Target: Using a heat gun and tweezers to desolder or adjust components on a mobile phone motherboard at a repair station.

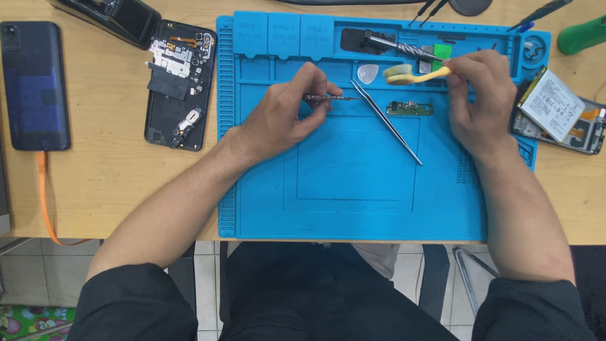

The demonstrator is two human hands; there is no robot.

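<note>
My left hand rests on the blue repair mat and pinches a thin dark tool that points right. My right hand holds a yellow brush by its handle, bristles to the left, just above a small green circuit board lying on the mat. Long metal tweezers lie diagonally between my two hands. A grey pick sits on the mat above the tweezers.
An opened phone body with exposed parts lies left of the mat. A dark phone on an orange cable sits at far left. Another opened phone with a battery lies at the right. A screwdriver bit rests in the mat's upper tray.
</note>
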